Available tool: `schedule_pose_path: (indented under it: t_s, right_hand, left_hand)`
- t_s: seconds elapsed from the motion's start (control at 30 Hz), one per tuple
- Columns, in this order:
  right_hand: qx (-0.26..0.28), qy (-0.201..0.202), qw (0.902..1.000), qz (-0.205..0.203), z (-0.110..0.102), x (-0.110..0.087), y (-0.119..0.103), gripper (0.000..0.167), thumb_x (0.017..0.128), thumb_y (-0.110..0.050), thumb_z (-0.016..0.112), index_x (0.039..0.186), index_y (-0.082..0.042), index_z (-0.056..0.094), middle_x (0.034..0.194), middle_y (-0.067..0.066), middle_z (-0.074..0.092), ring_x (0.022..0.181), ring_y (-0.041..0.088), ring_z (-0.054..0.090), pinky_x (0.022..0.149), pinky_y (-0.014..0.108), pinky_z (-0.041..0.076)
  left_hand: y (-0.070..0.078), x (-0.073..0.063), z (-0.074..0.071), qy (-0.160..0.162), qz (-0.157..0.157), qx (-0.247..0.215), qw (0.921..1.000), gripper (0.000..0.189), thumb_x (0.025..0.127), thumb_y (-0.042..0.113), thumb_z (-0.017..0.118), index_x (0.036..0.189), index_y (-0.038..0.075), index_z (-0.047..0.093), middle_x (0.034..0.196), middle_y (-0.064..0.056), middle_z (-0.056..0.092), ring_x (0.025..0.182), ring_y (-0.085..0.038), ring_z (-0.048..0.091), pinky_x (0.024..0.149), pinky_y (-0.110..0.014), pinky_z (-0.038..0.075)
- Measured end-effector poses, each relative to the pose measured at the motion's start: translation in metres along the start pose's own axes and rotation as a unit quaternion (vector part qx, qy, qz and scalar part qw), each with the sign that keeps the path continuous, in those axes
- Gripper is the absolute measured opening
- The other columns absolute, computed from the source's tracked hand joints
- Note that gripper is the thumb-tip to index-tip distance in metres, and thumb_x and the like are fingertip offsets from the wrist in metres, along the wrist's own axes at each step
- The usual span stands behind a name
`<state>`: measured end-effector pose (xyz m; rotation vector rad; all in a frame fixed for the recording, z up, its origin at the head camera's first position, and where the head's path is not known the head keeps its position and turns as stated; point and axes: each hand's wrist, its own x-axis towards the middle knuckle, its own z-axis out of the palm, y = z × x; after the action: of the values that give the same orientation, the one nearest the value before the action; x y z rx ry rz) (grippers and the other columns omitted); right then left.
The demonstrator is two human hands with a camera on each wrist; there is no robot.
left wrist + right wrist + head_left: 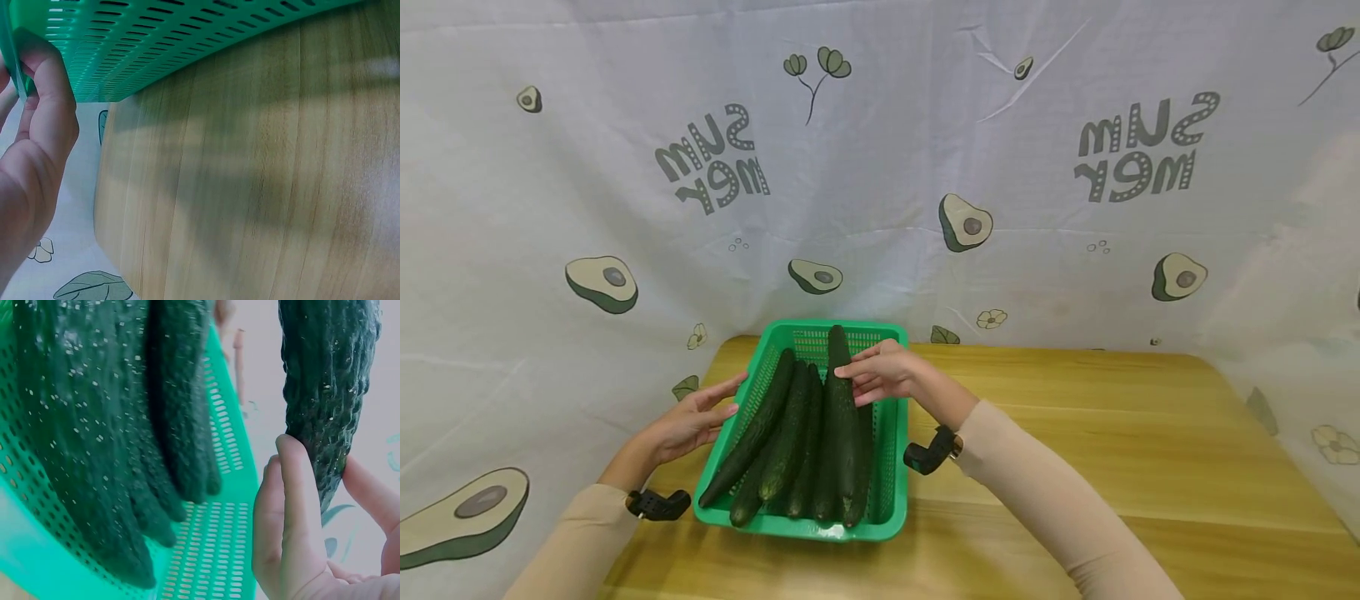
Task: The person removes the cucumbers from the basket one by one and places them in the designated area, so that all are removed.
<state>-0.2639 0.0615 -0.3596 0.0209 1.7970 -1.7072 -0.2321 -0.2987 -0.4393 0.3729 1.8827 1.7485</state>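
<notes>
A green plastic basket stands on the wooden table with several dark green cucumbers lying lengthwise in it. My right hand pinches one cucumber near its far end, thumb on one side and fingers on the other. That cucumber lies above the others, its far end raised near the basket's back rim. In the right wrist view the bumpy skin of the pinched cucumber shows between thumb and fingers. On the basket's left side my left hand grips the rim, fingers over its edge in the left wrist view.
Bare wooden tabletop extends to the right of the basket. A white cloth printed with avocados hangs behind the table and along its sides. Each wrist wears a black band.
</notes>
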Motion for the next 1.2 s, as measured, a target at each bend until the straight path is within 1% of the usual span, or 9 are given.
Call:
schedule_pose_path:
  t_s: [0.17,0.3,0.57,0.7,0.8,0.87,0.97,1.1,1.2]
  right_hand:
    - [0.005,-0.015,0.9998,-0.015,-0.015,-0.008,-0.004,0.061,0.098,-0.008,0.064,0.151,0.005,0.036,0.133,0.033,0.054,0.113,0.04,0.062,0.071,0.034,0.059]
    - [0.001,-0.032,0.9988,-0.038,-0.03,-0.016,-0.006,0.063,0.101,-0.008,0.058,0.154,0.005,0.027,0.143,0.035,0.044,0.129,0.044,0.049,0.079,0.036,0.058]
    - [-0.002,-0.04,0.9966,-0.072,-0.067,-0.029,-0.005,0.063,0.104,-0.01,0.053,0.156,0.006,0.02,0.152,0.036,0.028,0.139,0.047,0.034,0.088,0.036,0.055]
    - [-0.006,-0.03,0.9963,-0.08,-0.085,-0.035,-0.003,0.065,0.104,-0.01,0.052,0.156,0.008,0.017,0.154,0.036,0.025,0.139,0.048,0.032,0.089,0.034,0.055]
    - [-0.003,-0.019,0.9966,-0.08,-0.096,-0.041,-0.001,0.066,0.104,-0.01,0.053,0.156,0.009,0.017,0.154,0.036,0.024,0.14,0.048,0.031,0.088,0.033,0.055]
    - [-0.003,-0.016,0.9966,-0.081,-0.102,-0.046,0.0,0.067,0.104,-0.01,0.053,0.156,0.008,0.016,0.155,0.036,0.022,0.14,0.049,0.03,0.087,0.032,0.055]
    - [-0.003,-0.012,0.9968,-0.079,-0.111,-0.05,0.004,0.067,0.104,-0.008,0.052,0.156,0.008,0.013,0.156,0.036,0.02,0.141,0.049,0.028,0.086,0.031,0.055]
    - [-0.004,-0.007,0.9971,-0.075,-0.124,-0.05,0.013,0.067,0.105,-0.008,0.05,0.157,0.007,0.011,0.156,0.037,0.018,0.141,0.049,0.026,0.084,0.03,0.056]
    - [-0.002,0.002,0.9976,-0.069,-0.132,-0.049,0.021,0.068,0.105,-0.009,0.051,0.158,0.005,0.01,0.155,0.038,0.018,0.141,0.05,0.026,0.085,0.031,0.056]
  left_hand:
    - [0.0,-0.001,0.001,-0.002,0.002,-0.006,1.0,0.068,0.108,0.014,0.047,0.162,0.015,0.006,0.163,-0.02,-0.018,0.146,-0.048,0.005,0.096,-0.038,0.05]
    - [0.0,-0.002,0.002,-0.003,0.001,-0.009,1.0,0.068,0.108,0.013,0.046,0.162,0.014,0.005,0.163,-0.02,-0.018,0.145,-0.049,0.005,0.096,-0.038,0.051]
    - [-0.001,-0.002,0.001,0.005,-0.002,-0.003,1.0,0.068,0.108,0.015,0.048,0.162,0.014,0.008,0.163,-0.021,-0.016,0.145,-0.05,0.008,0.095,-0.039,0.051]
    - [0.0,-0.001,-0.001,0.009,-0.003,0.0,1.0,0.067,0.108,0.015,0.048,0.162,0.015,0.008,0.163,-0.02,-0.015,0.143,-0.046,0.021,0.094,-0.04,0.052]
    - [0.001,0.0,-0.001,0.009,-0.003,0.0,1.0,0.067,0.108,0.014,0.047,0.162,0.015,0.007,0.164,-0.019,-0.015,0.139,-0.035,0.036,0.093,-0.04,0.052]
    - [0.002,0.0,-0.001,0.009,-0.002,0.0,1.0,0.067,0.108,0.014,0.047,0.162,0.014,0.007,0.164,-0.018,-0.015,0.136,-0.03,0.04,0.093,-0.04,0.053]
    - [0.003,0.001,-0.001,0.009,-0.003,-0.003,1.0,0.068,0.108,0.014,0.047,0.162,0.013,0.006,0.164,-0.018,-0.015,0.139,-0.035,0.036,0.093,-0.04,0.053]
    - [0.004,0.001,0.001,0.013,-0.006,-0.008,0.9999,0.069,0.108,0.014,0.048,0.162,0.013,0.006,0.164,-0.016,-0.014,0.144,-0.044,0.019,0.094,-0.038,0.052]
    - [0.004,0.001,0.002,0.015,-0.009,-0.01,0.9998,0.069,0.108,0.015,0.049,0.162,0.013,0.007,0.164,-0.016,-0.014,0.144,-0.042,0.022,0.094,-0.038,0.052]
